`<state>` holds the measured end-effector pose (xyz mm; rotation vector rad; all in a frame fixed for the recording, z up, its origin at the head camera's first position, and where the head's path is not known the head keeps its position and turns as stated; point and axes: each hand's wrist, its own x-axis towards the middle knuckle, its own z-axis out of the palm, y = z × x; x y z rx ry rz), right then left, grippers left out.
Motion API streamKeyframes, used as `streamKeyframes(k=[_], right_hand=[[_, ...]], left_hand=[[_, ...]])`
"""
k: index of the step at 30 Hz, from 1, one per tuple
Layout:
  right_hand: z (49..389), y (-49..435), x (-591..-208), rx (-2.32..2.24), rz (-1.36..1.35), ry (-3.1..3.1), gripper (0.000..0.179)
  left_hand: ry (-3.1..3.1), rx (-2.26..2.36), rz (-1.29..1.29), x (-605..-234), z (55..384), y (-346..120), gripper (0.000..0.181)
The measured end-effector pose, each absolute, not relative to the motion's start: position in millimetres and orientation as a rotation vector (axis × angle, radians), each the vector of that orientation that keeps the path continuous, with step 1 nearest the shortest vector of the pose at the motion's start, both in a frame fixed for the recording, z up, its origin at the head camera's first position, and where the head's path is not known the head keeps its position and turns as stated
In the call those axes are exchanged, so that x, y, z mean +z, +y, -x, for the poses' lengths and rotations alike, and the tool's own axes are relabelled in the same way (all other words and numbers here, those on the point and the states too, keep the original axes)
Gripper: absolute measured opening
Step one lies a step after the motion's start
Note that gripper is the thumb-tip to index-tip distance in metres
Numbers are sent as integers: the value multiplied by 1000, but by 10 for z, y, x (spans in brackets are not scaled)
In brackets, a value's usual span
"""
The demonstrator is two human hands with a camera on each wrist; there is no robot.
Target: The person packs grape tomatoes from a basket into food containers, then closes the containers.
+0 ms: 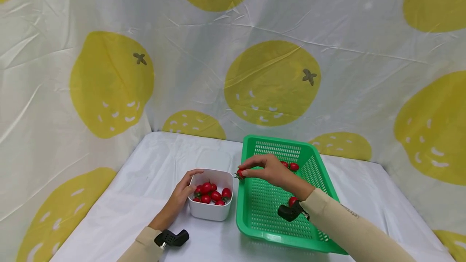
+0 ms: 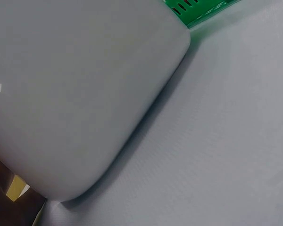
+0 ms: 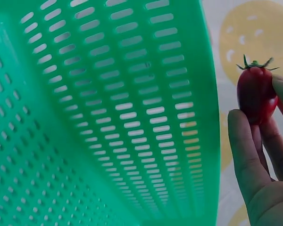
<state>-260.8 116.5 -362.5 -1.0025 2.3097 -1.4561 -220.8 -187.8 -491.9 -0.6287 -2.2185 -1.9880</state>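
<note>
Between thumb and fingertips, my right hand (image 1: pixel 267 169) pinches a red cherry tomato (image 3: pixel 256 94) by its sides, its green calyx showing. In the head view this tomato is over the left rim of the green basket (image 1: pixel 244 209), close to the white square container (image 1: pixel 209 212). My left hand (image 1: pixel 180 193) holds the container at its left side, thumb by the rim; the left wrist view mostly shows the container's wall (image 2: pixel 85 94). Several cherry tomatoes (image 1: pixel 206 188) lie inside the container. A few more tomatoes (image 1: pixel 294 167) are in the basket, partly hidden by the right hand and arm.
A pale translucent lid-like piece (image 1: pixel 214 159) lies flat behind the container. White cloth covers the table (image 1: pixel 145 181). A curtain with yellow lemon prints (image 1: pixel 196 72) hangs behind and at the sides. The slotted basket stands immediately right of the container.
</note>
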Motion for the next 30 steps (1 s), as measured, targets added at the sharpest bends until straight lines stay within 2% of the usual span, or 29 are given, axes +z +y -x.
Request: streamKeyframes(k=[12,30], right_hand=[[2671,875,-3681,-1399,1076,2345,20],[2753,723,-3734,-1292,1127,2435,21]], left_hand=[[-2232,-1963,648,-4905,2213,-1871,50],[-2233,-2002,595,-4904,2212,-1875,52]])
